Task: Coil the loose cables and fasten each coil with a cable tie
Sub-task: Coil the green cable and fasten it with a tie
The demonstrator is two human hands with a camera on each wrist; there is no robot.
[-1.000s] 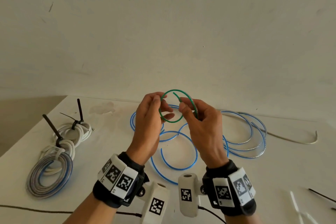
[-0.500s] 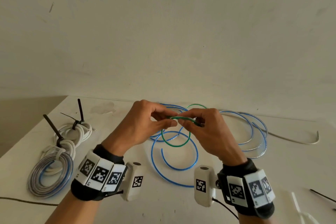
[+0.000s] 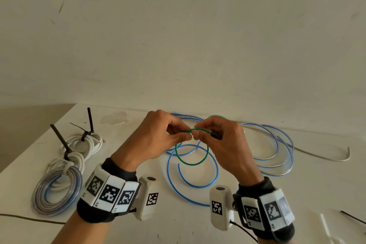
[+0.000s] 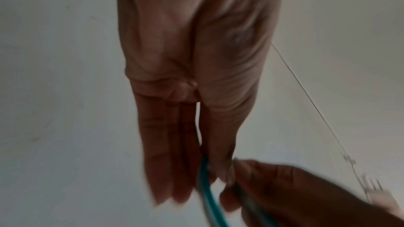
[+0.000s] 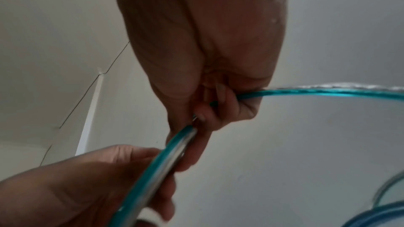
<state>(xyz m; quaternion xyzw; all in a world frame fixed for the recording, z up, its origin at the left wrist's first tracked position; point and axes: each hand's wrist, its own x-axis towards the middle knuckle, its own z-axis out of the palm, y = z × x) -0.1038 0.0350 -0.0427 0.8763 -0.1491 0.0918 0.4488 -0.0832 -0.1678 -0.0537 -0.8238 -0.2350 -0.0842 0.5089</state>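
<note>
A thin green cable (image 3: 190, 162) hangs as a small loop above the white table (image 3: 122, 222). My left hand (image 3: 178, 137) pinches its top from the left, my right hand (image 3: 200, 134) pinches it from the right, fingertips almost touching. The left wrist view shows the green cable (image 4: 208, 194) between thumb and fingers, blurred. In the right wrist view the green cable (image 5: 153, 167) passes through my right fingers and across the left hand. A loose blue cable (image 3: 198, 184) sprawls in wide loops on the table under and right of the hands.
Tied coils lie at the left: white ones (image 3: 89, 144) with black cable ties (image 3: 59, 138) standing up, and a grey-blue coil (image 3: 55, 194). A loose white cable (image 3: 326, 157) runs right. A black cable tie (image 3: 352, 218) lies at the right edge. The wall stands close behind.
Both hands dropped lower and turned the green loop from upright to hanging below the fingertips. The hands came closer together at the loop's top.
</note>
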